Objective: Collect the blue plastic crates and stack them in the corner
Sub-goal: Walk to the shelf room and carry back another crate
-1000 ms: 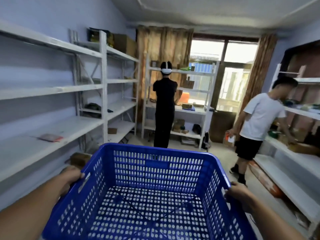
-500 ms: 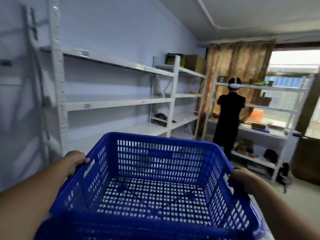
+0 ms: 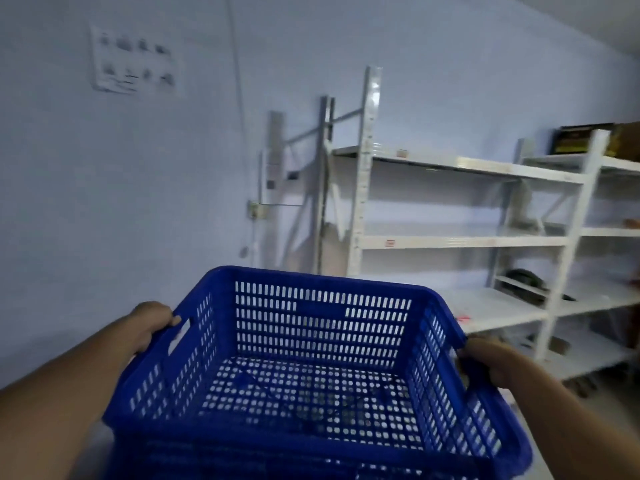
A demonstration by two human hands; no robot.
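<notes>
Crate (image 3: 322, 344): blue moulded plastic, walls pierced by slots, floor by round holes; rim smooth with a faint sheen

Left hand (image 3: 152, 323) and right hand (image 3: 491, 362): bare skin against the plastic rim, one on each side

Shelving (image 3: 457, 240): white-painted metal, uprights perforated, finish semi-gloss with light glare on the post edges; shelf boards smooth and pale

Wall (image 3: 104, 202): painted, matt, pale blue, even surface

Sheet (image 3: 136, 62) on the wall: looks like paper or card, white with dark print, too blurred to read

Box (image 3: 585, 138) on the top shelf: dark with yellowish print, material unclear
</notes>
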